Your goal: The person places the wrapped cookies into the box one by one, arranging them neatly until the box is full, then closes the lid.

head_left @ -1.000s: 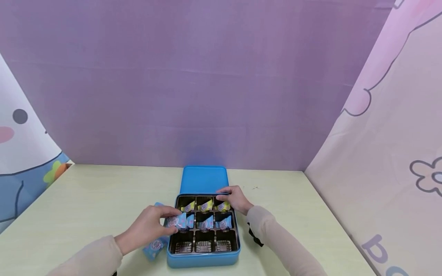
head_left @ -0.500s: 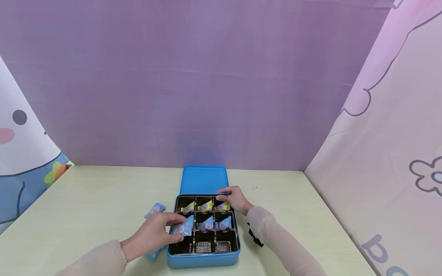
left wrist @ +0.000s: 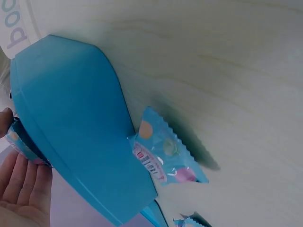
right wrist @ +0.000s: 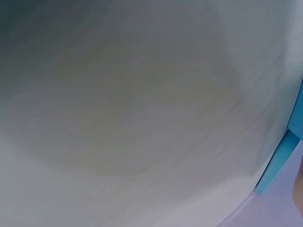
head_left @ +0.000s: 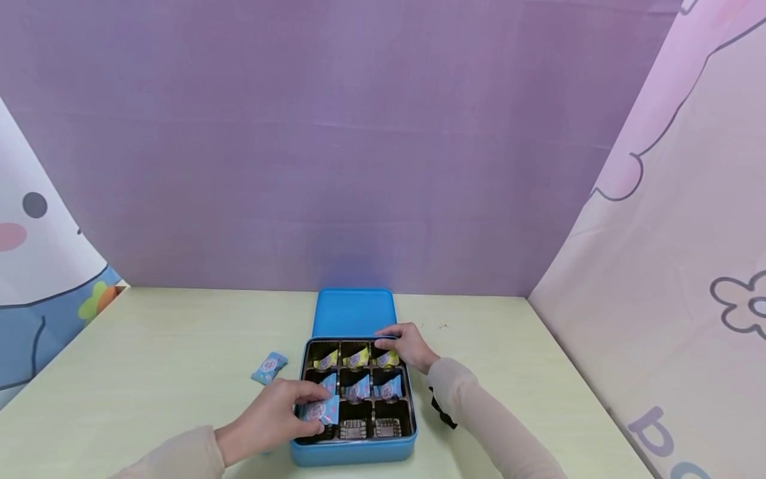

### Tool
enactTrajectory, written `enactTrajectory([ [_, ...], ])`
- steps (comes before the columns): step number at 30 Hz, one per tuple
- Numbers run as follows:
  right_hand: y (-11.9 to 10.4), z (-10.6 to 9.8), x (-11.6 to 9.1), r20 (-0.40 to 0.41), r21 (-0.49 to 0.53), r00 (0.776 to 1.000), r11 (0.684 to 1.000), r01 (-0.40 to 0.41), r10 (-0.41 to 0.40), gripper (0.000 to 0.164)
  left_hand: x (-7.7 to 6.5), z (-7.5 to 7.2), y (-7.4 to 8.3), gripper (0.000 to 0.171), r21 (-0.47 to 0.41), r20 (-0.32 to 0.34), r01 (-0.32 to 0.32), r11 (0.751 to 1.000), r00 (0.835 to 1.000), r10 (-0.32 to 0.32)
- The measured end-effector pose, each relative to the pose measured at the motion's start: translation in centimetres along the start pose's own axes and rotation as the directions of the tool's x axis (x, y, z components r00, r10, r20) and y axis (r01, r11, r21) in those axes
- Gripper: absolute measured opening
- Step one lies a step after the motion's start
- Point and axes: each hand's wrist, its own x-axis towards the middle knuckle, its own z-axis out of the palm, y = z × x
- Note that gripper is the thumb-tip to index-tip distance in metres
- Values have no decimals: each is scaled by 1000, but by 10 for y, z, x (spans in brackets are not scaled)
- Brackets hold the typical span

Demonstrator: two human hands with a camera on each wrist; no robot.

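Note:
In the head view my left hand [head_left: 272, 414] pinches a blue wrapped candy [head_left: 321, 410] between thumb and fingers, over the front-left compartment of a blue box [head_left: 353, 455]. The same candy [left wrist: 23, 145] shows at the box's rim in the left wrist view. Yellow wrapped candies [head_left: 356, 358] fill the box's back row; blue ones [head_left: 357, 388] lie in the middle row. Two front compartments [head_left: 353, 421] show bare dark plastic. My right hand [head_left: 409, 346] rests on the box's back-right corner, its thumb inside the rim and fingers along the back edge.
A loose blue candy [head_left: 270, 367] lies on the table [head_left: 179, 346] left of the box. Another candy [left wrist: 166, 151] lies against the box's side in the left wrist view. The blue lid [head_left: 354, 313] lies behind the box, before a purple backdrop [head_left: 359, 166].
My left hand has moved the blue candy forward and right, from beside the middle row to over the front-left compartment. The right hand stays on the corner.

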Motion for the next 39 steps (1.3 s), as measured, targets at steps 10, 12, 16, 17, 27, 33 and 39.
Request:
enactTrajectory([
  [10, 0, 0, 1, -1, 2, 1000, 1000, 10, -10, 27, -1, 5, -2, 34, -12, 5, -5, 1000, 1000, 5],
  [12, 0, 1, 1, -2, -1, 1000, 1000, 9, -9, 26, -1, 6, -3, 34, -14, 6, -16, 1000, 1000, 16],
  [16, -1, 0, 1, -3, 0, 1000, 1000, 9, -9, 25, -1, 8, -4, 34, 5, 10, -18, 1000, 1000, 18],
  [17, -1, 0, 1, -4, 0, 1000, 1000, 8, -8, 25, -1, 9, -4, 34, 13, 9, -18, 1000, 1000, 17],
  [27, 0, 0, 1, 0, 6, 1000, 1000, 3, -3, 27, 1, 10, -3, 33, 65, 29, 13, 998, 999, -15],
  [33, 0, 0, 0, -3, 5, 1000, 1000, 2, -2, 26, 3, 10, -1, 30, 101, 34, 10, 995, 999, -14],
  [39, 1, -1, 0, 5, 6, 1000, 1000, 8, -8, 27, 4, 10, -1, 30, 112, 38, 1, 994, 999, -6],
])
